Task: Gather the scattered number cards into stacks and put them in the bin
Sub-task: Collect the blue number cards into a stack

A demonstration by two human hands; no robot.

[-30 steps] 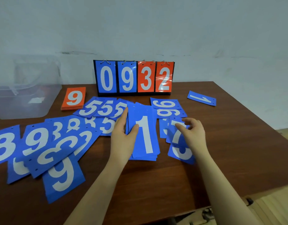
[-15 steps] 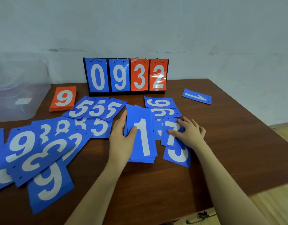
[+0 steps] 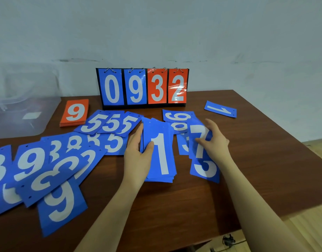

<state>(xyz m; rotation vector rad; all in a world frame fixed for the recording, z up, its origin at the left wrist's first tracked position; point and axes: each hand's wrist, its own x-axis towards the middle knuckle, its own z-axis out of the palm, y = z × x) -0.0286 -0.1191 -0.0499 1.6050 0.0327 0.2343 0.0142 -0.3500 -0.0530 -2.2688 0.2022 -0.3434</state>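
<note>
Right hand's (image 3: 213,142) grip now lifting the 7 card (image 3: 199,139), previously flat.

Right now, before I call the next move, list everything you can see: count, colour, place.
scoreboard stand: one, two blue and two orange flip cards reading 0932, table's far edge.
orange card stack: one, 9 on top, left of the stand.
blue card stack: one, 1 on top, table centre.
scattered blue cards: many overlapping, left and centre; exact count unclear.
lone 1 card: one, blue, far right.
7 card: one, blue, right of the stack.
bin: one, clear plastic, far left.
table: one, dark brown wood.
left hand: grips the blue card stack.
right hand: pinches the 7 card.
</note>
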